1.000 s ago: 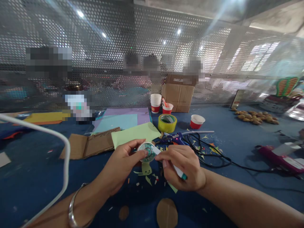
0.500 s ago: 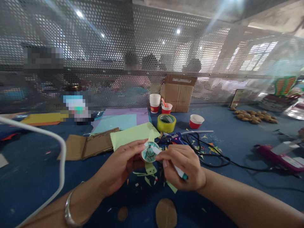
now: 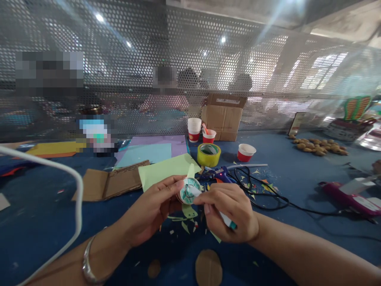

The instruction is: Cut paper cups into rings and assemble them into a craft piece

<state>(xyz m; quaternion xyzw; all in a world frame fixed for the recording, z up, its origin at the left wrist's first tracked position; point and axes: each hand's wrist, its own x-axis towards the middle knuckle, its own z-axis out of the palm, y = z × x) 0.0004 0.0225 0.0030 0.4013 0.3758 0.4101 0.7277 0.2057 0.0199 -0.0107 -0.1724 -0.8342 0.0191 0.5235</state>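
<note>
My left hand is closed around a small round cup-like piece, tilted so its white circular face points at me. Teal marks cover much of that face, and a pale green strip sticks up behind its rim. In my right hand is a white marker with a teal end, pinched by the fingers. Its tip is over the circular face; whether it touches is hard to tell. Green paper scraps lie just below, and cardboard discs rest nearer me.
Behind my hands are a blue glue gun with a black cord, a yellow tape roll, paper cups and a cardboard box. Folded cardboard lies left, a purple power strip right. A white cable arches at left.
The marker tip and my right hand have shifted slightly over the round face. The cup-like piece is turned a little in my left hand; its grip stays.
</note>
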